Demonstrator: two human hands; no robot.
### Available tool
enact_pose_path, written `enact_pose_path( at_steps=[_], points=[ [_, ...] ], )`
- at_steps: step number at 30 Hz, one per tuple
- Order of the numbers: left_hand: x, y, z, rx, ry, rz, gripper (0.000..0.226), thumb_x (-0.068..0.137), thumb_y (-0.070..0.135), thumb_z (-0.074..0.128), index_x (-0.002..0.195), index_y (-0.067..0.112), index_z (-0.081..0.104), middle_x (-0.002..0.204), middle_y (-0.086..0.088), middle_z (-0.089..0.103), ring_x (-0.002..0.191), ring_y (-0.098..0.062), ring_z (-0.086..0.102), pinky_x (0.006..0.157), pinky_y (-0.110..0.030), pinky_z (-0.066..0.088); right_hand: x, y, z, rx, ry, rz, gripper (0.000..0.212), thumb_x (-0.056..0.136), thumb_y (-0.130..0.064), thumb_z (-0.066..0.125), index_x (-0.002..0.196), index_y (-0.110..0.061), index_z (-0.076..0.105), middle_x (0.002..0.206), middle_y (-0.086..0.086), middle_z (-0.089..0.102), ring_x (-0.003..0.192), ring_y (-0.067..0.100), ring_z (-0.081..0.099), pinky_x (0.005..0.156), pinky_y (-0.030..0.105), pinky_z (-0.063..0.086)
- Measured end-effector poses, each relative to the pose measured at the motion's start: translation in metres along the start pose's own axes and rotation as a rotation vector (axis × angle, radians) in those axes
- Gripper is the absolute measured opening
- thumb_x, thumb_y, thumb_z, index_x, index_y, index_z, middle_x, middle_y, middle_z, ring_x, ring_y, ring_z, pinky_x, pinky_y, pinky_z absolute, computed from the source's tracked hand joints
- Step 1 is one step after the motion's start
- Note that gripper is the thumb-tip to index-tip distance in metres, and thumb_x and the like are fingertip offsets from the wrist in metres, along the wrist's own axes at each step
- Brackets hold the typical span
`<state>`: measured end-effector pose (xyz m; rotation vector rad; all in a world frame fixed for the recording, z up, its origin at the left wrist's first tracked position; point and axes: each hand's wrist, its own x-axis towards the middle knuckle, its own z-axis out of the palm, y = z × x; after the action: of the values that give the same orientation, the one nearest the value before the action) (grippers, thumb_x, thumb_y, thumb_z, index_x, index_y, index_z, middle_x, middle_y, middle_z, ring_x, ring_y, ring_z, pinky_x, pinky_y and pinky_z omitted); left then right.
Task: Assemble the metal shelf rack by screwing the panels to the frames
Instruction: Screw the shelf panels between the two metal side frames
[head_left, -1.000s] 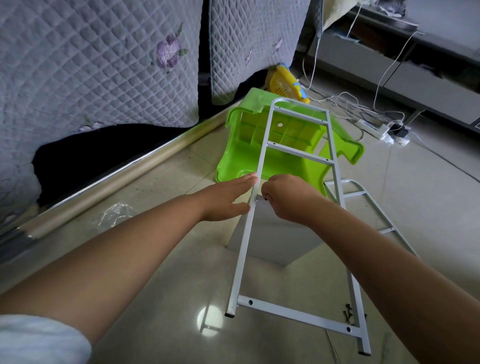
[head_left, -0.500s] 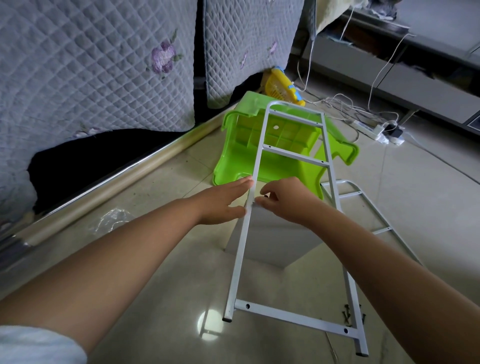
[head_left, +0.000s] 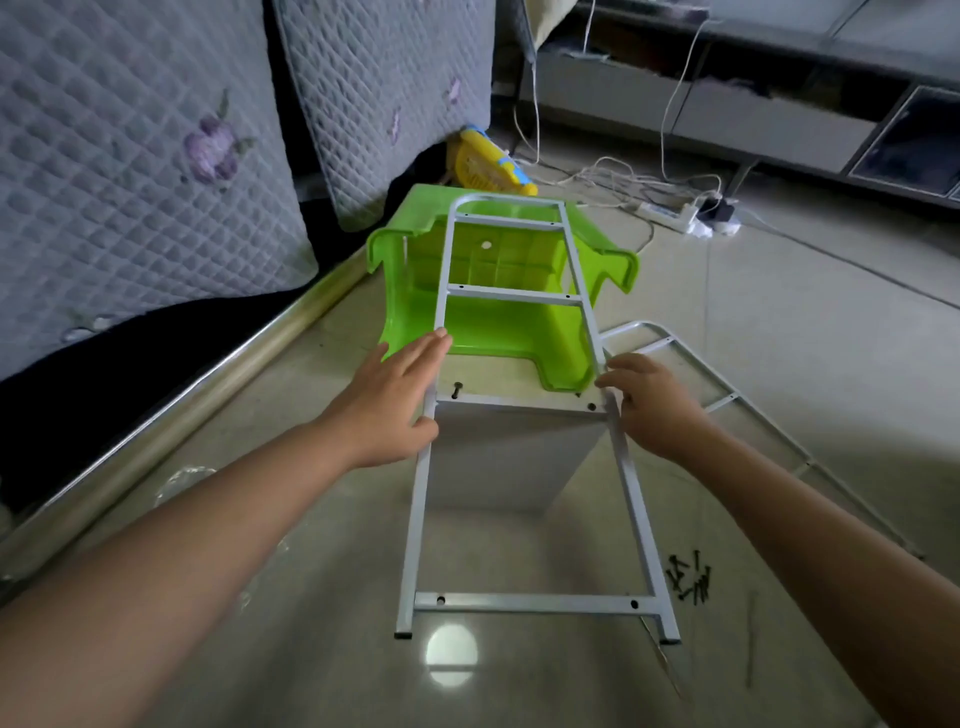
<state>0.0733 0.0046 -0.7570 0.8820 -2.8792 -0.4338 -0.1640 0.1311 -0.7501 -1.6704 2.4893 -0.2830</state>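
R hand (head_left: 655, 404) has shifted from frame's (head_left: 523, 296) L rail to R rail, loose grip; L hand (head_left: 393, 398) flat, open. Screw (head_left: 457, 389) sits between them, untightened; R hole next.

Left hand (head_left: 390, 402) flat — right hand (head_left: 649, 402) curled

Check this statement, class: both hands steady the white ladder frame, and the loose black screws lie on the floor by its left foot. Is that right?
Not quite. The head view shows the loose black screws by the right foot of the white ladder frame. The left hand and right hand do steady it.
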Motion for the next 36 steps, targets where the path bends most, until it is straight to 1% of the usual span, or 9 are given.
enact_pose_path(
  at_steps=[3, 6, 8, 13, 18, 22, 26, 31, 36],
  points=[
    [0.007, 0.011, 0.003, 0.156, 0.137, 0.193, 0.075, 0.067, 0.028, 0.032, 0.133, -0.004, 0.046, 0.14, -0.019, 0.045, 0.127, -0.026, 0.045, 0.101, -0.057, 0.031, -0.004, 0.006, 0.003, 0.143, -0.024, 0.027, 0.049, 0.079, 0.014, 0.04, 0.115, -0.007, 0.064, 0.142, 0.01, 0.041, 0.128, 0.021, 0.044, 0.1, 0.015, 0.027],
    [0.02, 0.036, 0.008, 0.168, 0.152, 0.294, 0.057, 0.068, 0.021, 0.035, 0.111, -0.005, 0.064, 0.116, -0.019, 0.063, 0.109, -0.027, 0.059, 0.086, -0.055, 0.046, -0.005, 0.009, 0.003, 0.207, 0.002, 0.042, 0.051, 0.079, 0.015, 0.037, 0.114, -0.009, 0.066, 0.141, 0.006, 0.044, 0.129, 0.019, 0.043, 0.1, 0.013, 0.024],
    [0.03, 0.058, 0.015, 0.187, 0.135, 0.332, 0.055, 0.073, 0.021, 0.035, 0.113, -0.006, 0.062, 0.117, -0.019, 0.063, 0.107, -0.03, 0.062, 0.088, -0.047, 0.049, -0.005, 0.011, 0.0, 0.303, 0.005, 0.059, 0.054, 0.077, 0.017, 0.035, 0.115, -0.007, 0.065, 0.139, 0.007, 0.047, 0.128, 0.02, 0.044, 0.098, 0.013, 0.025],
    [0.056, 0.092, 0.046, 0.232, -0.018, 0.134, 0.054, 0.099, 0.033, 0.03, 0.147, 0.009, 0.02, 0.153, -0.006, 0.021, 0.141, -0.019, 0.019, 0.114, -0.035, 0.017, -0.008, 0.032, 0.008, 0.511, -0.018, 0.203, 0.056, 0.082, 0.011, 0.032, 0.121, -0.017, 0.061, 0.125, 0.011, 0.058, 0.117, 0.022, 0.054, 0.085, 0.023, 0.042],
    [0.067, 0.103, 0.058, 0.149, 0.089, 0.138, 0.066, 0.089, 0.042, 0.017, 0.134, 0.002, 0.045, 0.135, -0.014, 0.049, 0.124, -0.028, 0.046, 0.1, -0.041, 0.036, -0.016, 0.061, 0.036, 0.508, -0.063, 0.361, 0.039, 0.09, 0.002, 0.038, 0.12, -0.008, 0.061, 0.127, 0.008, 0.058, 0.12, 0.023, 0.051, 0.094, 0.025, 0.039],
    [0.077, 0.111, 0.06, 0.098, 0.199, 0.236, 0.048, 0.085, 0.027, 0.037, 0.103, -0.007, 0.064, 0.102, -0.023, 0.066, 0.089, -0.036, 0.066, 0.071, -0.041, 0.054, -0.052, 0.099, 0.103, 0.197, -0.41, 0.544, 0.036, 0.092, -0.006, 0.04, 0.123, -0.002, 0.057, 0.131, 0.014, 0.054, 0.121, 0.028, 0.05, 0.098, 0.029, 0.039],
    [0.08, 0.119, 0.07, 0.104, 0.075, 0.273, 0.053, 0.086, 0.028, 0.033, 0.109, -0.01, 0.062, 0.113, -0.028, 0.062, 0.102, -0.041, 0.062, 0.082, -0.047, 0.05, -0.124, 0.125, 0.181, 0.004, -0.7, 0.636, 0.036, 0.087, -0.015, 0.045, 0.121, -0.009, 0.056, 0.13, 0.013, 0.051, 0.12, 0.03, 0.048, 0.096, 0.033, 0.043],
    [0.077, 0.126, 0.064, 0.144, 0.043, 0.225, 0.073, 0.086, 0.04, 0.01, 0.135, -0.001, 0.044, 0.145, -0.017, 0.039, 0.135, -0.029, 0.035, 0.108, -0.036, 0.027, -0.173, 0.118, 0.213, 0.126, -0.541, 0.666, 0.032, 0.091, -0.013, 0.043, 0.12, -0.017, 0.054, 0.124, 0.012, 0.039, 0.113, 0.03, 0.046, 0.096, 0.031, 0.042],
    [0.076, 0.133, 0.064, 0.232, 0.002, 0.158, 0.05, 0.101, 0.027, 0.024, 0.146, 0.007, 0.026, 0.155, -0.007, 0.019, 0.143, -0.019, 0.017, 0.113, -0.033, 0.011, -0.19, 0.102, 0.218, 0.105, -0.467, 0.645, 0.031, 0.094, -0.015, 0.037, 0.124, -0.011, 0.045, 0.126, 0.013, 0.04, 0.112, 0.028, 0.048, 0.092, 0.031, 0.042]
  ],
)
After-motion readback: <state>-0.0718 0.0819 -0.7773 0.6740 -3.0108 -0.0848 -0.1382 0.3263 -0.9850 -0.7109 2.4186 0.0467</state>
